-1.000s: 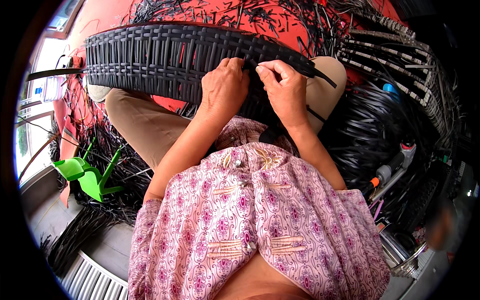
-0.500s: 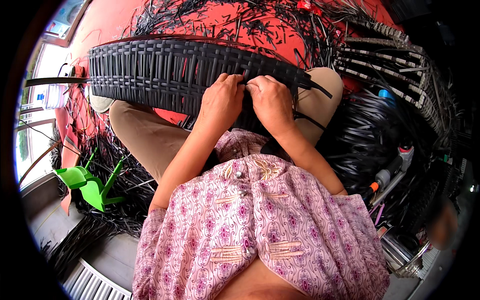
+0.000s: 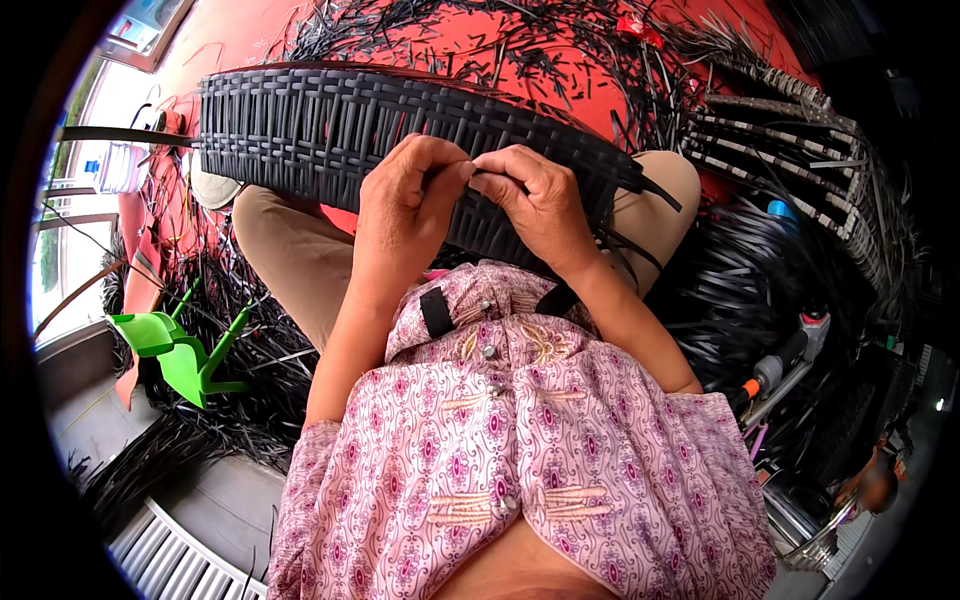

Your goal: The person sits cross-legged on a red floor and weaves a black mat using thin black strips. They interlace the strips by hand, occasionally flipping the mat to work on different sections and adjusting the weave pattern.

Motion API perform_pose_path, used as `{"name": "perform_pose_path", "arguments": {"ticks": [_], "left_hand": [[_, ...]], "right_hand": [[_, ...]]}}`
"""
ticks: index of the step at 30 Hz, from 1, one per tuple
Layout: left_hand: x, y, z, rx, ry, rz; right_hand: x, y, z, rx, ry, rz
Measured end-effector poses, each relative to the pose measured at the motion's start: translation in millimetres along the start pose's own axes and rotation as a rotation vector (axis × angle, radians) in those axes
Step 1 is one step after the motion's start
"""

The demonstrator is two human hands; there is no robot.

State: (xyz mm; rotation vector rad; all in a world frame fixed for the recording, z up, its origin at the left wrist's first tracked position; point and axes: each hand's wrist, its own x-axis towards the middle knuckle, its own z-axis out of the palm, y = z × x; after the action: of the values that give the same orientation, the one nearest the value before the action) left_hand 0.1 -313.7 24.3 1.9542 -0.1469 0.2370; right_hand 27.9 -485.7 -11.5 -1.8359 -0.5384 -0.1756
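A curved panel of black woven strips (image 3: 300, 125) lies across my lap, with loose strip ends sticking out at its right side. My left hand (image 3: 412, 200) is raised over the middle of the panel, thumb and forefinger pinched together. Close beside it, my right hand (image 3: 540, 205) is pinched too, its fingertips meeting those of the left. Whatever is between the fingertips is too small or too hidden to make out. A dark strip end (image 3: 660, 190) reaches over my right knee.
Cut black strips (image 3: 480, 50) litter the red floor beyond the panel. To the left stands a small bright green plastic chair-shaped object (image 3: 180, 360). On the right are a heap of black strips (image 3: 740, 260), a woven frame (image 3: 790, 160) and a grey tool with an orange tip (image 3: 775, 365).
Both hands have come up off the weave and nearer to my body. The left wrist has turned, so its thumb and forefinger now show. My view has shifted slightly.
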Motion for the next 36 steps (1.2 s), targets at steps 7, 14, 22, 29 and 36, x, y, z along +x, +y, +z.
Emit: {"name": "perform_pose_path", "arguments": {"ticks": [7,14,22,29,36], "left_hand": [[3.7,-58.7,30.0,0.469,-0.015,-0.007],[7.4,-59.0,41.0,0.554,0.016,-0.026],[6.2,-64.2,37.0,0.148,0.042,-0.144],[4.1,-66.3,38.9,0.303,0.065,-0.001],[10.6,-63.1,12.7,0.327,-0.083,-0.051]], "right_hand": [[-7.2,16.5,7.3,0.251,0.138,0.28],[-6.8,13.0,11.3,0.182,0.158,0.479],[-9.3,24.1,15.8,-0.01,0.106,0.395],[-2.5,20.7,12.3,-0.226,0.006,0.255],[0.3,19.2,17.0,-0.365,-0.021,0.2]]}}
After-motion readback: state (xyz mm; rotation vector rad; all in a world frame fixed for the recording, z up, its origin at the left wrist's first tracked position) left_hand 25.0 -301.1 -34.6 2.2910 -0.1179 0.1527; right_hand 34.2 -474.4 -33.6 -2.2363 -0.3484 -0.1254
